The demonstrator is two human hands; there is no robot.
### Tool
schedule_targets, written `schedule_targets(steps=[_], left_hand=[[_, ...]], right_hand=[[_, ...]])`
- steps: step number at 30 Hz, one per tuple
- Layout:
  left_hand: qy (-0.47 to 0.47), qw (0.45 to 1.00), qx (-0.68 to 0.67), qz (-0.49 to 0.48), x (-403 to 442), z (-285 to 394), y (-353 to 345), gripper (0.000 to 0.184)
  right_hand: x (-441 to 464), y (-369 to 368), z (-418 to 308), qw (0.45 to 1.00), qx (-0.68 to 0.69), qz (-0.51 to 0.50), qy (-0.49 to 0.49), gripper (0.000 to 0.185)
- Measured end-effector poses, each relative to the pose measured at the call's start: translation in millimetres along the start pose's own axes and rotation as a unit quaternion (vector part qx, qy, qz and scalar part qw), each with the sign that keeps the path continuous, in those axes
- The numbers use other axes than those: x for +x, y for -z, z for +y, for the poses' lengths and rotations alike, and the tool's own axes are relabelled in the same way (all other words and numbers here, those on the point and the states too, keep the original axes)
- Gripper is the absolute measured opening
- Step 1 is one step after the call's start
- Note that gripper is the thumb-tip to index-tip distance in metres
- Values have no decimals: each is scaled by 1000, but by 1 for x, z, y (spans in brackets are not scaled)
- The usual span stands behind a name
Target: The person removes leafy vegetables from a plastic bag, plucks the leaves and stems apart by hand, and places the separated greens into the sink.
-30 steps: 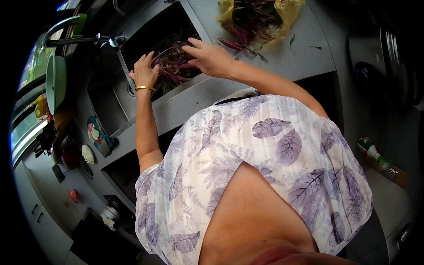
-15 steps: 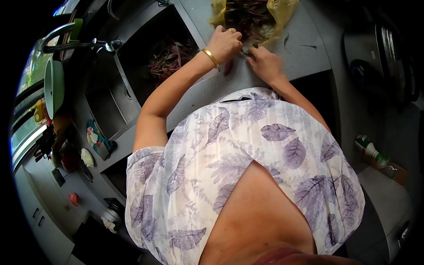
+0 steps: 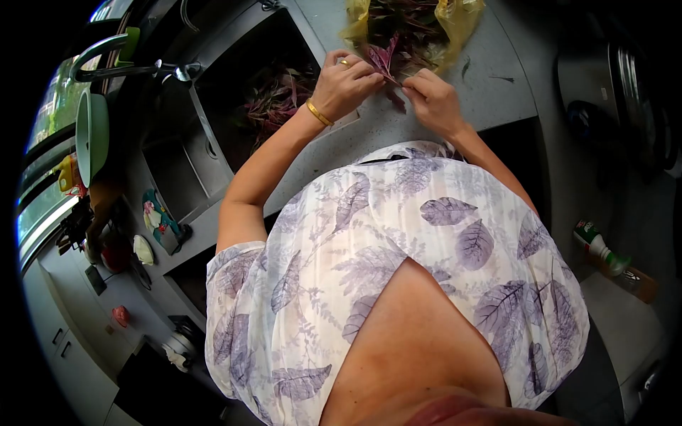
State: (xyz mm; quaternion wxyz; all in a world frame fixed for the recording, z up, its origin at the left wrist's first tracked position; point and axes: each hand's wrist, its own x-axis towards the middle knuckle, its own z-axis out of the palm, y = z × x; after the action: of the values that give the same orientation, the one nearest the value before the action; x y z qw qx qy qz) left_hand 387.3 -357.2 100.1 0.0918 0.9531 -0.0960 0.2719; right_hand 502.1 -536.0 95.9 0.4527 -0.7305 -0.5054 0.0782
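Note:
A reddish-purple leafy sprig (image 3: 383, 57) is held between both hands over the grey counter. My left hand (image 3: 344, 85), with a ring and a gold bracelet, is closed on the sprig's lower part. Close by on the right, my right hand (image 3: 433, 101) pinches the stem with thumb and fingers. Just beyond the hands, a yellow plastic bag (image 3: 460, 32) lies open with a heap of purple and green leaves in it. More such leaves (image 3: 278, 103) lie in the dark sink basin to the left. One purple leaf is on the counter beneath the hands.
The sink's metal divider (image 3: 212, 131) separates the leaf-filled basin from a second basin (image 3: 176, 174). A faucet (image 3: 167, 69) reaches over from the left. Beyond it stands a pale green tub (image 3: 92, 138). Small leaf scraps lie on the counter (image 3: 497, 99) at the right.
Both hands have moved from the sink to the counter beside the bag and closed on a sprig. Since half a second ago, its purple leaves have come into view between them.

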Motion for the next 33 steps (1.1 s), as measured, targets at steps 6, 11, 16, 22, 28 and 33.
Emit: schedule_targets(steps=[6,11,16,22,28,33], left_hand=[[35,998,13,59,2,13,23,20],[38,989,81,116,-2,26,50,25],[30,983,147,103,-15,28,74,25],[60,990,109,60,-26,27,88,18],[132,985,45,103,-34,33,82,13],[216,956,86,178,-37,39,73,7]], right_hand=[[10,5,-12,988,147,-30,-30,6],[18,5,-31,929,313,-107,-169,9],[38,6,-51,823,455,-202,-271,9],[49,-9,-55,792,464,-280,-282,9],[56,-18,-61,788,453,-297,-292,7],[55,-36,-63,740,503,-282,-347,6]])
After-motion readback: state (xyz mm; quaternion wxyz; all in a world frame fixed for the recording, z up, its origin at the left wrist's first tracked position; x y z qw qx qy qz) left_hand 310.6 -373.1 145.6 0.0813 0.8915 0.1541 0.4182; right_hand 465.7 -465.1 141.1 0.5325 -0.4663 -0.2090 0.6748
